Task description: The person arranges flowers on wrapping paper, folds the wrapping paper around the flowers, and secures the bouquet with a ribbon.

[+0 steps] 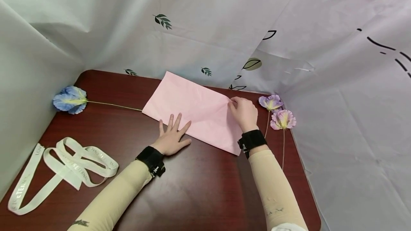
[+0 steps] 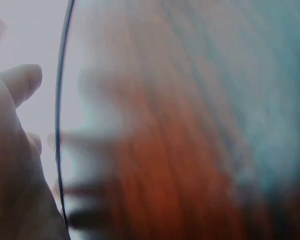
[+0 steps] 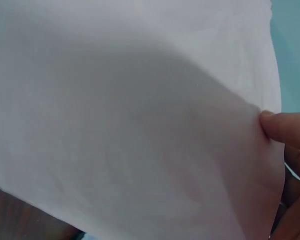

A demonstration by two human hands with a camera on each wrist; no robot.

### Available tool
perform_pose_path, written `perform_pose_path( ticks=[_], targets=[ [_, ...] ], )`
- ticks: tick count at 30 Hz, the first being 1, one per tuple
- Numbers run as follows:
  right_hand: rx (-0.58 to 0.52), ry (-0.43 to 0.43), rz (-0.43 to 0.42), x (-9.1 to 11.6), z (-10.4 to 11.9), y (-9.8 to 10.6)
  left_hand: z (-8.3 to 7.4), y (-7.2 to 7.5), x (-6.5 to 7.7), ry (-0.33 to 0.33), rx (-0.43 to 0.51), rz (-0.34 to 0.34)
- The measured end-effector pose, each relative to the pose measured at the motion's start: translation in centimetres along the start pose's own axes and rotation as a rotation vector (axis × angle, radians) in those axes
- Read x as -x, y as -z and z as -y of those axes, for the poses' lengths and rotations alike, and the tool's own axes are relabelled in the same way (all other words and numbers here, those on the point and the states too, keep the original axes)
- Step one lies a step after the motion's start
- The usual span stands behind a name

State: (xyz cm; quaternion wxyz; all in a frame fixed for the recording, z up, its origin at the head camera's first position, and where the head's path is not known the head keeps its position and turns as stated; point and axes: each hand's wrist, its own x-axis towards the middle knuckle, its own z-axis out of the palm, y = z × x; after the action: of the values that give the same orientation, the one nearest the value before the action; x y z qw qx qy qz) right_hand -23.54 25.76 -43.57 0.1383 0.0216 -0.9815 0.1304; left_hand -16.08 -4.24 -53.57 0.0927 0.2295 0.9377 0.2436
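A folded pink sheet (image 1: 196, 104), perhaps wrapping paper, lies slanted across the far middle of the table. My right hand (image 1: 245, 114) pinches its far edge near the right corner; in the right wrist view the thumb (image 3: 282, 125) lies on the pale sheet (image 3: 140, 130) and the other fingers are behind it. With fingers spread, my left hand (image 1: 171, 140) rests over the sheet's near edge, its palm on the table side. A blue flower (image 1: 70, 99) lies at the left, its stem running up to the sheet's left corner. The left wrist view is mostly blurred.
On the dark red table (image 1: 192, 195), a loosely looped white ribbon (image 1: 69, 163) with lettering lies at the left. A purple flower (image 1: 270, 102) and a pink flower (image 1: 283, 119) lie along the right edge. A pale curtain (image 1: 199, 27) hangs behind.
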Motion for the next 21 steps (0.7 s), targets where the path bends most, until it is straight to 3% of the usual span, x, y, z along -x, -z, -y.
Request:
perform_pose_path(
  ticks=[4,9,12,16,21],
  targets=[
    [0.016,0.027,-0.074,0.7,1.1,1.1,-0.7,0.7,-0.6,-0.054,-0.031,-0.111],
    [0.020,0.071,-0.137,2.2,2.7,3.2,-3.1,3.1,-2.5,-0.145,-0.156,-0.326],
    [0.013,0.102,-0.142,3.2,3.7,4.6,-4.8,4.7,-3.7,-0.210,-0.202,-0.418],
    [0.012,0.140,-0.107,4.0,4.9,6.1,-6.6,6.1,-4.9,-0.285,-0.227,-0.465],
    [-0.048,0.173,-0.024,4.8,5.5,7.5,-7.4,6.7,-5.7,-0.303,-0.307,-0.516]
  ],
)
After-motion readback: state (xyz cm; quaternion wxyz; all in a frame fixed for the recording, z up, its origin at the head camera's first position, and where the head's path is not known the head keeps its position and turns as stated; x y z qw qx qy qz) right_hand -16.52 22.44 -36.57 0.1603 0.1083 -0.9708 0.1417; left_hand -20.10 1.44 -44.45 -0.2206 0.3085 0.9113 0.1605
